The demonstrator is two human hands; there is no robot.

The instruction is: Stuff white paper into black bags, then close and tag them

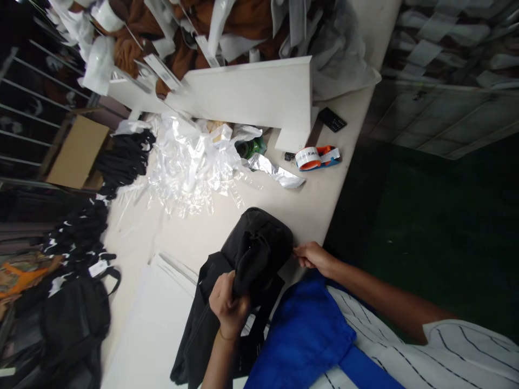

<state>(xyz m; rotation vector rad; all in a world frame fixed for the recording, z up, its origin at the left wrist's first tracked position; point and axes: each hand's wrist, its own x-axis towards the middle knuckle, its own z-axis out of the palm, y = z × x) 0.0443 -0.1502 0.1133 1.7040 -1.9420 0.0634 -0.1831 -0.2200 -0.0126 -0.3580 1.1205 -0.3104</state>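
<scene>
Hands (229,303) (310,255) at black bag (271,232), left in fist, right at edge

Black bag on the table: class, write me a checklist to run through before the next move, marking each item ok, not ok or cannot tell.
1. Left hand gripping the black bag: ok.
2. Right hand closed at the bag's edge: ok.
3. What the right hand pinches: cannot tell.
4. Bag fabric smooth: not ok, bunched above the left hand.
5. Clear plastic apart from the bag: ok.
6. Tape dispenser apart from the bag: ok.
</scene>
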